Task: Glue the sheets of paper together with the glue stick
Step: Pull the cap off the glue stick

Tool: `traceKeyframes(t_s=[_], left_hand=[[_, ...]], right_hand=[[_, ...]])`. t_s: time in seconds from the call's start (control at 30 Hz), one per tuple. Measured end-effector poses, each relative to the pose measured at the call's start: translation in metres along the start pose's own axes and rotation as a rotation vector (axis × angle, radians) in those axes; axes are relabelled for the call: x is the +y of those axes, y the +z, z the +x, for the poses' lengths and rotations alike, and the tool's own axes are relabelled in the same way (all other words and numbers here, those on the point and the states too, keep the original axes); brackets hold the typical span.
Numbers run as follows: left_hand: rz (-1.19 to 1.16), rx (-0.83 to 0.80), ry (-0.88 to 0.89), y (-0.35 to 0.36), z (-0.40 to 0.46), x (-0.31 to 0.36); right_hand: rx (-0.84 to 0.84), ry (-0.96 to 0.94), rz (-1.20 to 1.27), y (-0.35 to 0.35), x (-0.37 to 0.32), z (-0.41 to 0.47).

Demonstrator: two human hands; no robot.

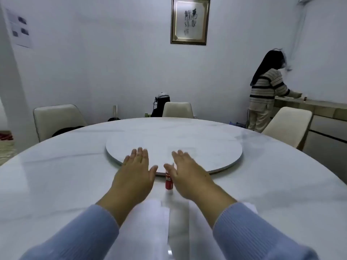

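While both hands hovered palm-down with fingers straight and holding nothing, the left hand (136, 172) and right hand (188, 174) flanked a red glue stick (168, 182) standing upright on the round marble table (56, 181). White sheets of paper (148, 220) lay beneath the forearms, near the table's edge.

Red glue stick (168, 182); white paper sheets (148, 222); pale blue sleeves (249, 231).

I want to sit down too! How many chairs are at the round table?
3: one chair at far left, one chair at the far side, one chair at right. More may be out of view.
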State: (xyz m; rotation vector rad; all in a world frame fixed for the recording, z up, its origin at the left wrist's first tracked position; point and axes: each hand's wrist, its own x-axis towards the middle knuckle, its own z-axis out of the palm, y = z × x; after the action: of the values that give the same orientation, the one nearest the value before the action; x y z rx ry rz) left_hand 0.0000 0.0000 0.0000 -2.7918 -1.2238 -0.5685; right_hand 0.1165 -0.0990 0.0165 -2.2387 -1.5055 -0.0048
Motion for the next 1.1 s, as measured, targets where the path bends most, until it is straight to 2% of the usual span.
traceKeyframes(t_s=[0.07, 0.2, 0.33, 0.47, 0.57, 0.63, 0.7, 0.8, 0.87, 0.93, 1.07, 1.1], left_hand=[[-0.022, -0.018, -0.022, 0.005, -0.010, -0.002], [-0.131, -0.059, -0.073, 0.019, -0.028, -0.002], [-0.477, -0.110, -0.095, 0.022, -0.034, 0.010], [-0.816, -0.008, -0.092, 0.022, -0.039, 0.024], [-0.941, 0.069, -0.053, 0.018, -0.042, 0.030], [-1.071, 0.044, -0.016, 0.013, -0.044, 0.031], [-1.262, -0.075, -0.003, 0.010, -0.047, 0.029], [-1.551, -0.293, -0.004, 0.009, -0.053, 0.027], [-1.741, -0.362, -0.029, 0.009, -0.056, 0.030], [-1.796, -0.358, -0.054, 0.007, -0.055, 0.034], [-1.755, -0.274, -0.070, 0.007, -0.057, 0.037], [-1.729, -0.283, -0.062, 0.007, -0.059, 0.038]], right_hand=[[-0.019, -0.029, 0.059, 0.005, -0.001, -0.004], [0.131, 0.026, 0.150, 0.019, -0.005, -0.009], [0.226, 0.084, 0.338, 0.025, -0.008, -0.013], [0.375, 0.079, 0.592, 0.018, -0.008, -0.022], [0.474, 0.033, 0.866, 0.002, -0.008, -0.027], [0.453, 0.020, 1.050, -0.006, -0.007, -0.029], [0.345, 0.027, 1.191, -0.011, -0.003, -0.031], [0.127, -0.005, 1.270, -0.015, 0.005, -0.032], [0.063, -0.042, 1.353, -0.017, 0.006, -0.033], [0.080, -0.055, 1.365, -0.017, 0.002, -0.034], [0.319, -0.032, 1.297, -0.011, -0.005, -0.034], [0.323, -0.018, 1.298, -0.012, -0.007, -0.035]])
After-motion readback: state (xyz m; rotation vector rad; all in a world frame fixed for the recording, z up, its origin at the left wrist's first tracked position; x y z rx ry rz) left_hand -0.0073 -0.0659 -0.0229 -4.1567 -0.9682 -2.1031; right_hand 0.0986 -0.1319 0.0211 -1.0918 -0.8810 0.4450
